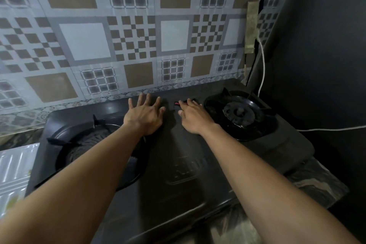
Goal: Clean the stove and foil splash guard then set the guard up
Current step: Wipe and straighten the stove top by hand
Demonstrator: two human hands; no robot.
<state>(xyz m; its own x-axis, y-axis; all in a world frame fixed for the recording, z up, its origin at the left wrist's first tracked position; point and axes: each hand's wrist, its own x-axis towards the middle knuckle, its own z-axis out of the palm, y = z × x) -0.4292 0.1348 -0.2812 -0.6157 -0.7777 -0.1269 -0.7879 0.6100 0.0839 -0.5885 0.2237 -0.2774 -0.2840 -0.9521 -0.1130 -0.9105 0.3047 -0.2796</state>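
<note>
Both forearms reach from 6 o'clock over the black stove (178,164). Burner grates sit at 9 o'clock (95,144) and 2 o'clock (240,113); white cable (262,61) hangs at 2, patterned tile wall (118,35) at 12. Left hand (145,116) lies flat, fingers spread, holding nothing. Right hand (193,116), just beside it, curls on a small dark cloth (181,103) with a red edge at the stove's back centre. Guard not identifiable.
</note>
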